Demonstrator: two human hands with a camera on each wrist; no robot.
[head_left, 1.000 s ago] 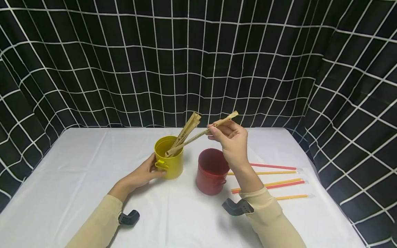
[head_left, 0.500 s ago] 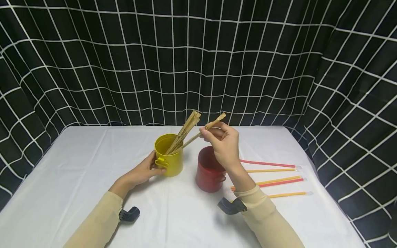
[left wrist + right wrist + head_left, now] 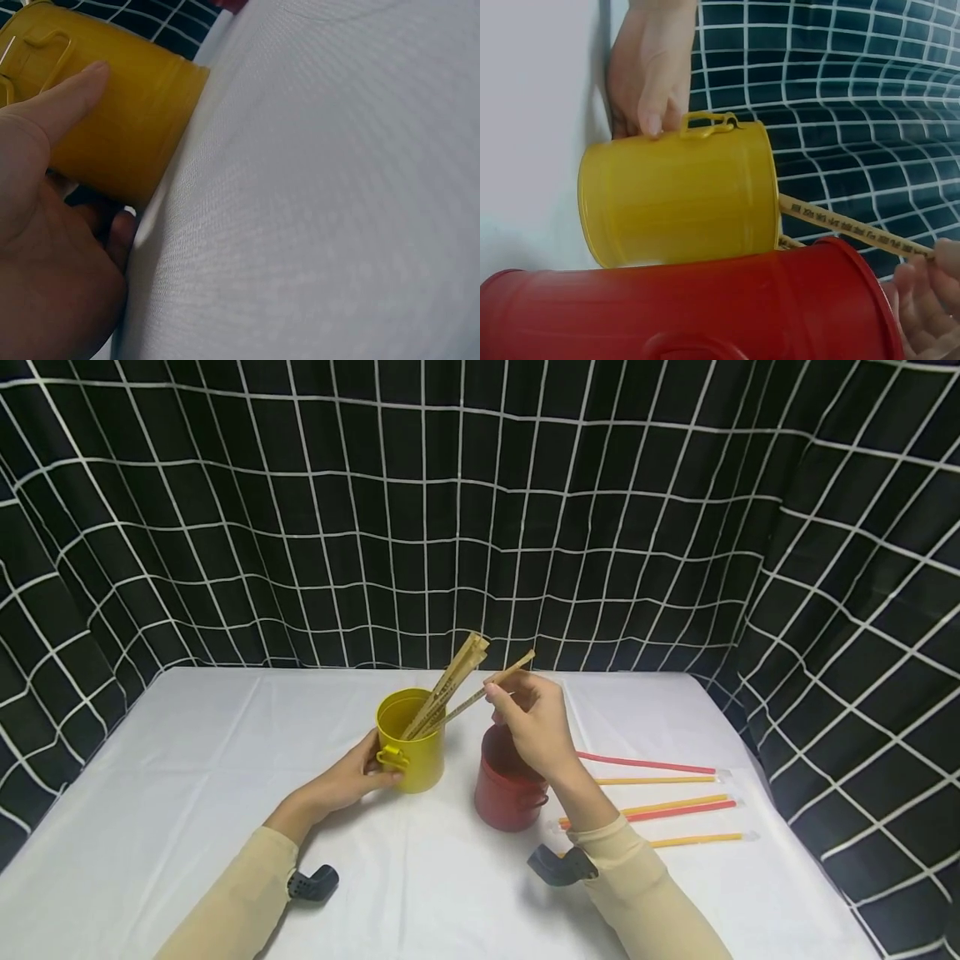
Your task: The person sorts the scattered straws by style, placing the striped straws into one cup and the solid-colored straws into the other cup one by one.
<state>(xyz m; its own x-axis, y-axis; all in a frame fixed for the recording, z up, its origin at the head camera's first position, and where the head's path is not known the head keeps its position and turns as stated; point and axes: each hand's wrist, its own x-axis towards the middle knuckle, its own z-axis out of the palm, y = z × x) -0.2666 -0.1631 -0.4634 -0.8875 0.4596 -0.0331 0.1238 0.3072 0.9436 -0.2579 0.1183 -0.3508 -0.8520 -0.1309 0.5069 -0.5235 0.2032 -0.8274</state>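
Note:
My left hand (image 3: 337, 789) holds the yellow metal pail (image 3: 422, 767) at its lower left side. In the left wrist view the thumb (image 3: 79, 90) lies along the pail's wall below its wire clasp, and the fingers reach round behind. Several brown paper-wrapped sticks (image 3: 452, 683) lean to the right inside the pail. My right hand (image 3: 542, 722), above the red pail, pinches one slim paper-wrapped stick (image 3: 847, 225) with printed text between thumb and fingertips. That stick slants down to the left, its lower end inside the yellow pail's mouth. What is inside the wrappers is hidden.
A red metal pail (image 3: 506, 797) stands just right of the yellow one, under my right hand. Several red and orange straws (image 3: 675, 810) in clear wrappers lie on the white tablecloth (image 3: 187, 760) to the right. A black gridded curtain (image 3: 420, 510) surrounds the table's back and sides.
My right hand has moved left and lower with the paper-wrapped stick, whose lower end has gone into the yellow pail beside the other sticks. The left hand keeps its hold on the pail.

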